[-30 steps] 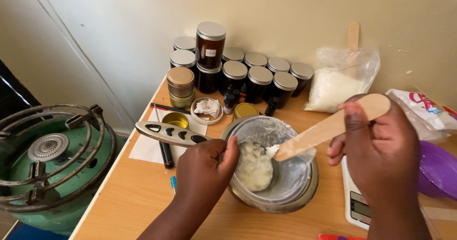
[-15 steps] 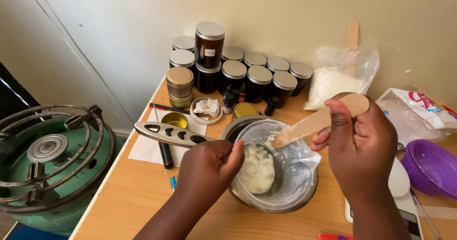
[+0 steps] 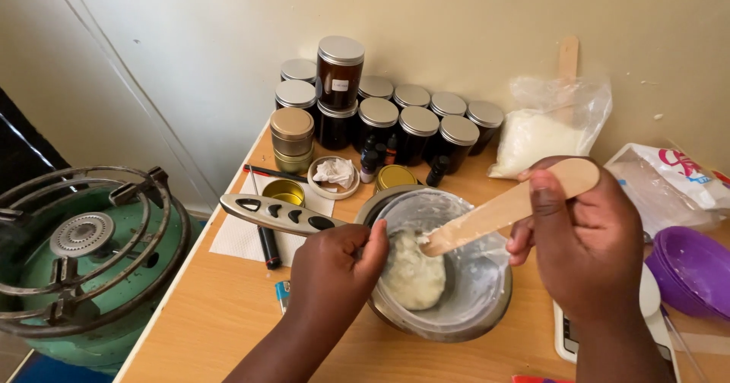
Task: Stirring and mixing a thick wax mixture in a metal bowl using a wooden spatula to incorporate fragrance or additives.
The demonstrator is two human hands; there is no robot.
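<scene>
The left hand (image 3: pixel 334 265) is closed around the base of the metal handle (image 3: pixel 277 214) of a small steel saucepan (image 3: pixel 437 265), gripping it where the handle meets the rim, with the thumb lying over the rim. The pan sits on the wooden table (image 3: pixel 220 314), near its front edge and about midway along it. Inside the pan lies a lump of thick white paste (image 3: pixel 412 276), and the inner wall is smeared with it. The right hand (image 3: pixel 585 238) is closed on the broad end of a wooden spatula (image 3: pixel 506 207), whose narrow end dips into the paste.

Along the back edge of the table, against the wall, stands a cluster of dark glass jars (image 3: pixel 403 121) with silver lids, one stacked on another. At the left of the cluster is a stack of small gold tins (image 3: pixel 292 140). Between jars and pan are a small white dish (image 3: pixel 334 176) holding crumpled paper, an open gold tin (image 3: pixel 284 193) and a few small dark bottles (image 3: pixel 369 161). A clear plastic bag of white flakes (image 3: pixel 544 128) leans at the back right. A purple bowl (image 3: pixel 692 269) sits at the right edge. A white kitchen scale (image 3: pixel 566 333) shows beneath the right wrist. Off the left edge of the table stands a green gas burner (image 3: pixel 84 254).
</scene>
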